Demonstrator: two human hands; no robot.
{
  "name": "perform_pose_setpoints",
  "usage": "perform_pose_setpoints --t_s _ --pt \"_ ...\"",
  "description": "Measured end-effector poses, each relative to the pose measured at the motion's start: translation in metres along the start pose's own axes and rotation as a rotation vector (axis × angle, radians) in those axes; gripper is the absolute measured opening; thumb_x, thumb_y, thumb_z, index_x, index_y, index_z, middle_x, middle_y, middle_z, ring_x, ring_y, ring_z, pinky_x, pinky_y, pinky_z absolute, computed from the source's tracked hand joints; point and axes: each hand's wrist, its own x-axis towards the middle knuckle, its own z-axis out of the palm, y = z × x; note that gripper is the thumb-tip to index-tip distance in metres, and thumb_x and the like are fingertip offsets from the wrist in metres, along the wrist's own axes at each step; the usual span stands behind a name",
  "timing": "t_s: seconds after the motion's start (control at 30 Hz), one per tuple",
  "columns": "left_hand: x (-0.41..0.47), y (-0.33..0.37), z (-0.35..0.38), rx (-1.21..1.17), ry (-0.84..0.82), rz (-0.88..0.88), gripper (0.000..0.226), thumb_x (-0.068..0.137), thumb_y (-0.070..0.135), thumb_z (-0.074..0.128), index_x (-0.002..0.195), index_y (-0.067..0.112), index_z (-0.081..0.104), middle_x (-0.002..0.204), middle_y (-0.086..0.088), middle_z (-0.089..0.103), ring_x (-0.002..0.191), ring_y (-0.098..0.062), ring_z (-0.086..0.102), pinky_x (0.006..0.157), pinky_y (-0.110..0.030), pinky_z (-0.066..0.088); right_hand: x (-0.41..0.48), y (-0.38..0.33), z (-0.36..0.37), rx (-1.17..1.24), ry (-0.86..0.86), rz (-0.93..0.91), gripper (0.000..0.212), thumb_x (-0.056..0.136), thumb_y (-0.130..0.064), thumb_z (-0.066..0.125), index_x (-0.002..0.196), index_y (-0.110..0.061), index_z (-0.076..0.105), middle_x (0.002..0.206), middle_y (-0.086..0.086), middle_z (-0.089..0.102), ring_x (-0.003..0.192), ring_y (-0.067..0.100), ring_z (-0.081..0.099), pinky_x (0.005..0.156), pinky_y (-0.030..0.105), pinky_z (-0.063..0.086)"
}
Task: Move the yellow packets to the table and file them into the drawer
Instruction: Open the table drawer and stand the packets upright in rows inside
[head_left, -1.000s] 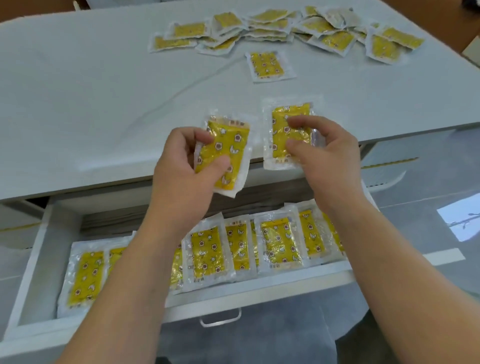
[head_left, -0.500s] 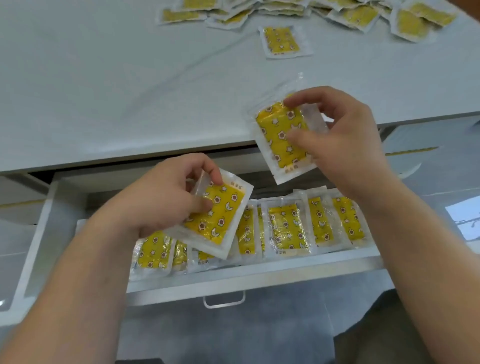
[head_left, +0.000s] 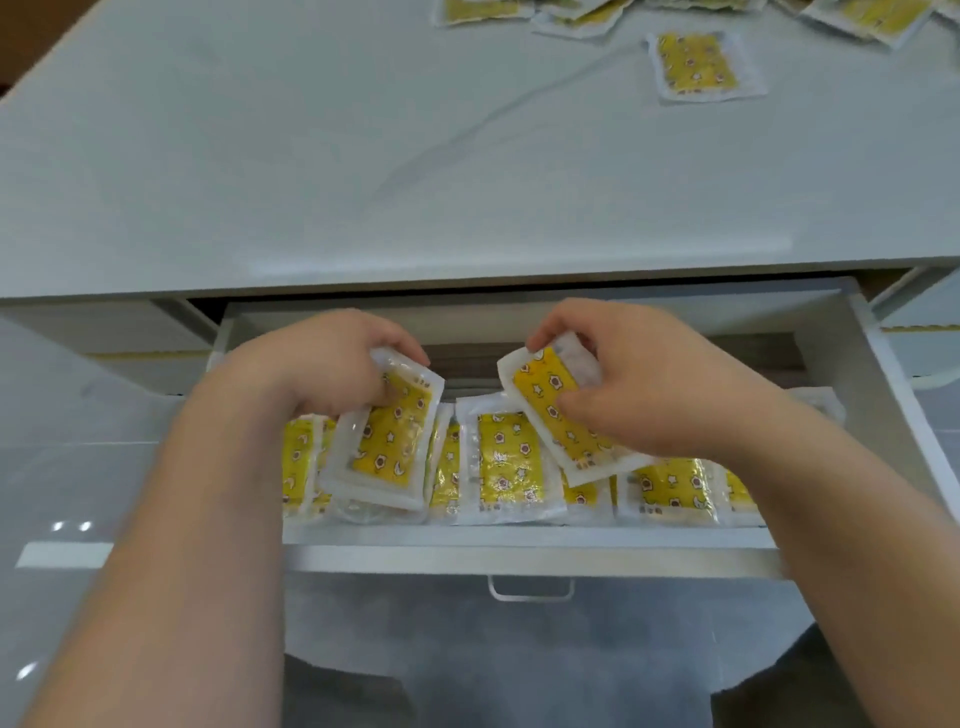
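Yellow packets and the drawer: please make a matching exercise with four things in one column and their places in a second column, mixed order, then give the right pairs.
Things:
1. left hand
2. right hand
3. single packet
4. drawer handle

Places:
A. lying alone on the table, near the heap at the far edge
B. on the front of the open drawer, below the filed row
C. holding a tilted packet over the right half of the row
D. holding a packet over the left part of the row

Pairs: 1-D, 2-C, 3-A, 4-B
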Motion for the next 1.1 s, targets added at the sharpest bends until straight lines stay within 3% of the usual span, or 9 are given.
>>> perform_pose_setpoints --t_s 0.13,0.3,0.4,0.53,0.63,0.73,0.93,1.03,1.1 --pt "-0.003 -0.036 -0.02 -0.002 0.118 -0.07 0.028 0.085 0.012 0.076 0.095 0.038 0.071 0.104 0.009 0.067 0.094 -0.014 0.064 0.084 -0.038 0.057 0.008 -0.019 0.013 0.043 0.039 0.023 0.041 0.087 -0.017 0.065 0.115 -0.045 0.055 0.092 -0.01 0.064 0.062 0.01 0.066 0.05 0.026 0.057" --pt "-0.002 -0.071 -0.024 0.019 0.104 -0.176 0.035 0.085 0.005 0.075 0.101 0.035 0.067 0.108 0.004 0.058 0.088 -0.02 0.064 0.059 -0.031 0.054 0.018 -0.037 0.038 0.041 0.022 0.047 0.039 0.09 -0.017 0.061 0.119 -0.041 0.052 0.092 -0.007 0.064 0.054 0.009 0.059 0.045 0.024 0.049" --pt "-0.001 -0.088 -0.022 0.026 0.084 -0.194 0.037 0.085 0.005 0.075 0.106 0.035 0.066 0.115 0.0 0.058 0.086 -0.018 0.063 0.055 -0.028 0.052 0.021 -0.047 0.048 0.066 0.018 0.071 0.041 0.091 -0.014 0.062 0.121 -0.041 0.053 0.1 -0.012 0.06 0.05 0.005 0.057 0.036 0.016 0.039" --pt "0.004 -0.098 -0.016 0.117 0.059 -0.192 0.042 0.083 0.003 0.075 0.113 0.031 0.066 0.108 0.005 0.059 0.086 -0.015 0.06 0.062 -0.026 0.05 0.026 -0.062 0.06 0.137 0.023 0.082 0.05 0.092 -0.005 0.058 0.122 -0.044 0.052 0.106 -0.011 0.058 0.046 0.005 0.058 0.034 0.014 0.039" --pt "0.009 -0.098 -0.012 0.277 0.038 -0.195 0.042 0.085 0.004 0.072 0.12 0.026 0.068 0.119 0.001 0.063 0.105 -0.02 0.062 0.083 -0.03 0.053 0.025 -0.075 0.073 0.167 -0.007 0.088 0.055 0.09 -0.001 0.057 0.123 -0.045 0.052 0.09 -0.006 0.062 0.046 0.006 0.056 0.035 0.017 0.041" --pt "0.016 -0.101 -0.01 0.411 -0.003 -0.188 0.038 0.09 0.006 0.065 0.127 0.017 0.068 0.128 -0.004 0.064 0.113 -0.025 0.064 0.097 -0.037 0.054 0.025 -0.087 0.086 0.183 -0.052 0.096 0.058 0.091 0.001 0.059 0.126 -0.045 0.053 0.095 -0.005 0.065 0.058 0.011 0.063 0.041 0.022 0.051" --pt "0.029 -0.109 -0.014 0.388 -0.01 -0.2 0.038 0.089 0.001 0.057 0.121 0.014 0.071 0.122 -0.006 0.068 0.107 -0.025 0.066 0.096 -0.039 0.056 0.048 -0.111 0.108 0.175 -0.129 0.074 0.055 0.091 -0.002 0.065 0.124 -0.045 0.055 0.098 -0.011 0.058 0.072 0.011 0.066 0.052 0.021 0.058" --pt "0.032 -0.109 -0.015 0.352 0.029 -0.193 0.039 0.088 -0.001 0.057 0.121 0.013 0.071 0.121 -0.007 0.067 0.106 -0.025 0.065 0.095 -0.04 0.056 0.068 -0.113 0.124 0.14 -0.132 0.082 0.055 0.088 -0.002 0.068 0.126 -0.04 0.057 0.09 -0.011 0.052 0.066 0.009 0.06 0.043 0.018 0.046" --pt "0.032 -0.107 -0.017 0.35 0.028 -0.187 0.041 0.087 -0.002 0.057 0.124 0.012 0.069 0.123 -0.008 0.066 0.108 -0.026 0.064 0.096 -0.039 0.055 0.076 -0.111 0.132 0.116 -0.138 0.096 0.054 0.087 -0.002 0.068 0.127 -0.036 0.058 0.087 -0.01 0.049 0.067 0.01 0.057 0.047 0.02 0.043"
